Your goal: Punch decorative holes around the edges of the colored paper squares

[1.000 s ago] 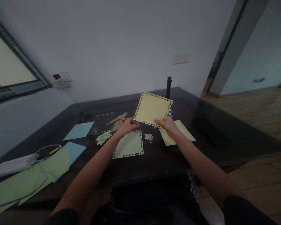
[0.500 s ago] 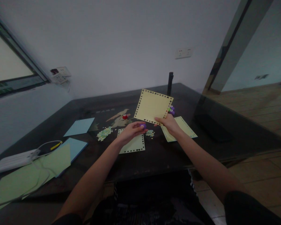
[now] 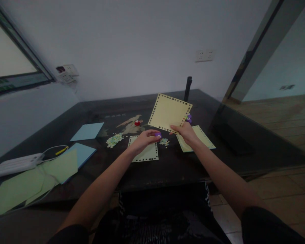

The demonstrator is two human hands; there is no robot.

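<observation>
My left hand [image 3: 143, 140] is closed on a small purple punch [image 3: 158, 135], above a pale sheet [image 3: 147, 153] with a punched border lying on the table. In my right hand [image 3: 186, 132], pinched at its lower right corner, is a yellow sheet [image 3: 169, 111] raised off the table, with dark punched shapes along its edges. Small paper cutouts [image 3: 114, 139] lie in a pile left of the pale sheet, and a smaller pile [image 3: 164, 142] is to its right. Another yellow sheet [image 3: 202, 139] rests under my right wrist.
A red punch [image 3: 137, 123] and purple punches [image 3: 189, 118] stand farther back. Blue sheets [image 3: 87, 131], green sheets [image 3: 17, 185] and a white power strip [image 3: 15, 165] with cables are at the left. A black upright object [image 3: 187, 88] stands at the back.
The view has shifted slightly. Both hands keep their holds, on the purple punch and the raised yellow sheet, with little other movement.
</observation>
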